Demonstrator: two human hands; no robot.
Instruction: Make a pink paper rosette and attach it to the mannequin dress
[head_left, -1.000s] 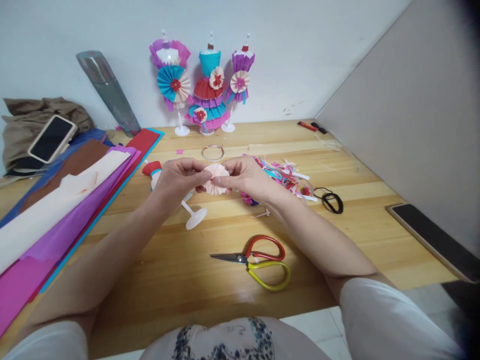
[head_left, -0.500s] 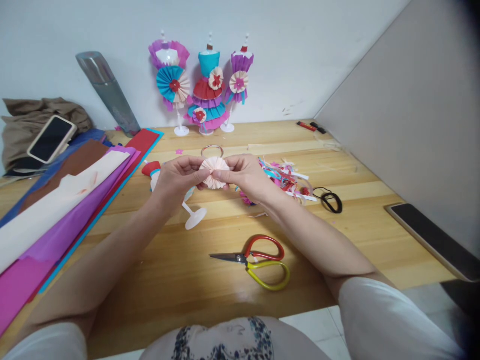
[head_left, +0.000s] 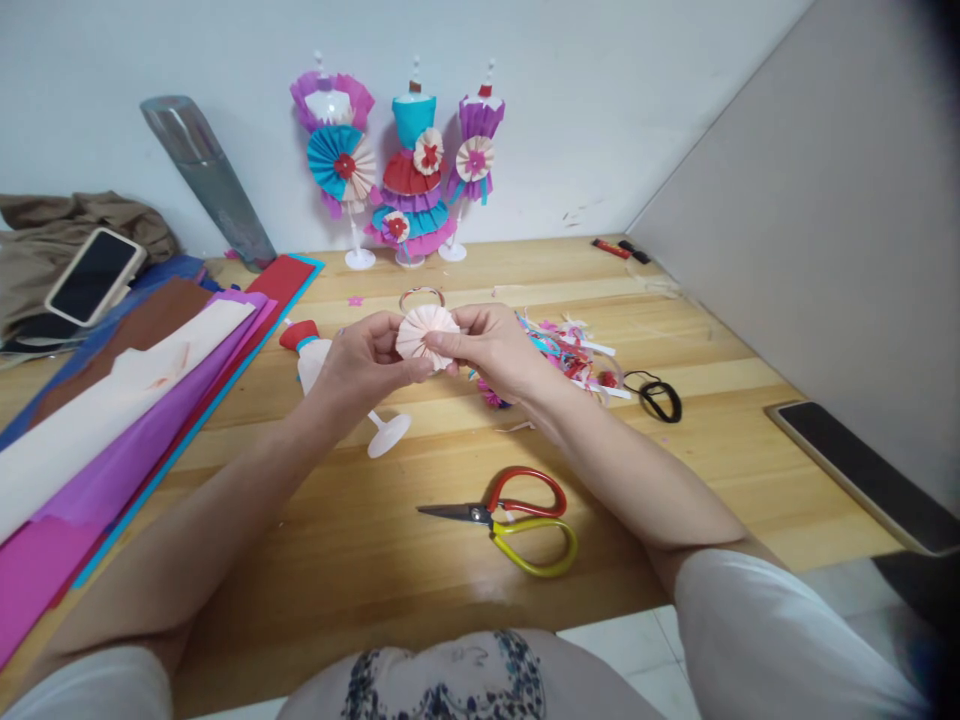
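Note:
A pale pink pleated paper rosette (head_left: 421, 327) is held up between both hands over the middle of the table. My right hand (head_left: 487, 345) pinches it, the thumb pressed near its centre. On the other side my left hand (head_left: 369, 352) grips the rosette's edge, fingers behind and thumb along the lower rim. A small white mannequin (head_left: 311, 358) with a red top lies behind my left hand, partly hidden, its round base (head_left: 389, 436) showing below. Nearer to me lie scissors (head_left: 495, 514) with one red and one yellow handle, blades slightly apart.
Three dressed mini mannequins (head_left: 414, 175) stand against the wall. Coloured paper sheets (head_left: 142, 400), a bottle (head_left: 214, 185) and a phone (head_left: 96, 277) are on the left. Paper scraps (head_left: 570, 355), a black cord (head_left: 660, 400) and another phone (head_left: 862, 470) lie to the right.
My left thumb has moved off the rosette's centre down to its lower edge, so more of its face shows. My right hand keeps its pinch. The view has shifted slightly.

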